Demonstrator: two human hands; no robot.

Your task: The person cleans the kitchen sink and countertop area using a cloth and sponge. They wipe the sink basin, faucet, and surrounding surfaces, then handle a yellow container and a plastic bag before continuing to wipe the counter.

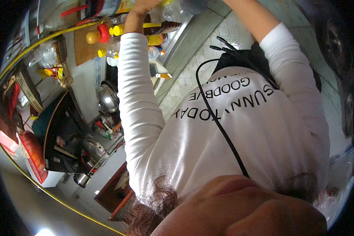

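Note:
My left hand (144,5) is at the top edge, partly cut off by the frame, and its fingers cannot be made out. Close by it is a clear plastic bag or wrapper (165,11) with some yellow at its top. Below the wrist are a dark sauce bottle with a yellow cap (117,30), a jar with a red lid (103,33) and a yellow container (157,39). A smaller bottle with a yellow cap (101,53) is beside my left sleeve. My right forearm (250,14) runs out through the top edge, so my right hand is out of view.
A metal pot lid (107,96) and cookware stand left of my sleeve. Further left are a dark panel-like appliance (66,135), a red basket (34,156) and a shelf rack (28,88). A black cable (224,132) hangs down my shirt. Tiled floor (183,91) shows below.

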